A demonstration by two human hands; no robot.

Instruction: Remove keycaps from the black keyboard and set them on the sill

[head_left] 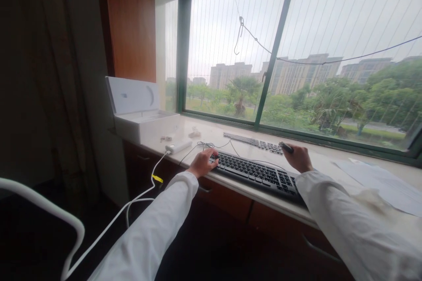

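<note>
A black keyboard (pixel 255 170) lies along the front edge of the windowsill counter, with its cable trailing behind it. My left hand (pixel 202 162) grips the keyboard's left end, its fingers curled over the corner keys. Over at the right, my right hand (pixel 299 158) is closed around a short dark object (pixel 286 147) that pokes out past the thumb; its exact kind is too small to make out. Right behind the keyboard lies a long row of loose dark keycaps (pixel 263 144), near the tip of the held object.
An open white box (pixel 145 125) stands at the left end of the counter (pixel 222 183). Nearby sits a white power strip (pixel 179 145), its cord hanging down. Coiled thin cable (pixel 205 144) lies behind my left hand. White papers (pixel 379 182) spread at right, below the window (pixel 231 52).
</note>
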